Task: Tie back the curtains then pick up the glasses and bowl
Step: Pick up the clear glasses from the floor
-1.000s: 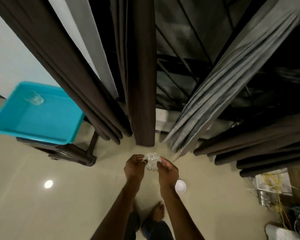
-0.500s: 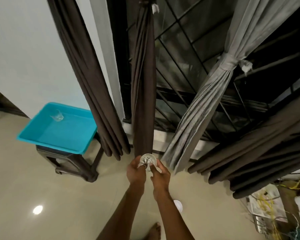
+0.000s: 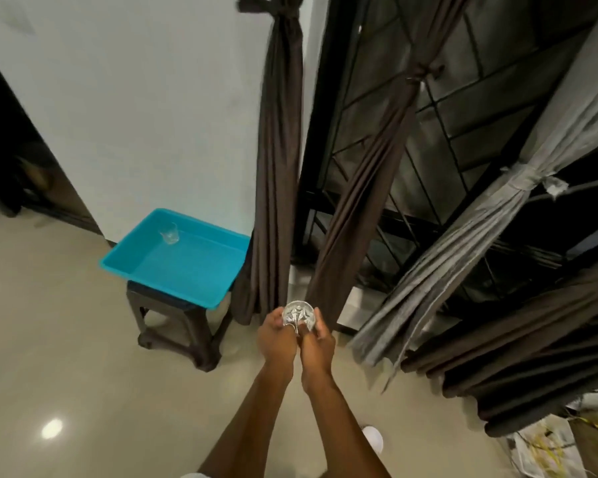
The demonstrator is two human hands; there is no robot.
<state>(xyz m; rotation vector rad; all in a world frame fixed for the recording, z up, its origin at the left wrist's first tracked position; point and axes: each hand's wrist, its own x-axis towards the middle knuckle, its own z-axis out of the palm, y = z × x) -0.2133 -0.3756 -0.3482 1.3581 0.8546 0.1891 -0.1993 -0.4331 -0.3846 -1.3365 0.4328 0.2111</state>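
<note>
**Head view: both hands on one glass, curtains tied**

Both bare arms reach out from the near edge and meet over the floor [image 3: 66, 339]. The left hand [image 3: 275, 339] and the right hand [image 3: 320, 345] hold a clear glass [image 3: 297, 313] between them. The fingers of each curl round its sides, and its mouth faces up toward the camera. The glass sits at the fingertips, in front of the foot of the curtains.

To the left, a teal tray [image 3: 187, 270] rests on a dark stool [image 3: 176, 329] against the pale wall [image 3: 135, 115]. A second glass [image 3: 169, 232] stands in the tray's far left corner, well apart from the hands.

Just right of the tray hangs the left curtain [image 3: 277, 167], brown and gathered by a tie near its top. The middle curtain [image 3: 370, 188], also brown, is tied high and slants down to the floor just beyond the hands. Farther right, the grey curtain [image 3: 463, 253] is bunched by a grey band. Behind these is a dark window grille [image 3: 463, 98]. A fourth brown curtain [image 3: 532, 339] lies in folds low at the right; I cannot tell if it is tied.

A white bowl [image 3: 373, 438] sits on the floor at the near right, partly hidden by the right forearm. Papers and yellow wires [image 3: 549, 446] lie in the near right corner.
</note>
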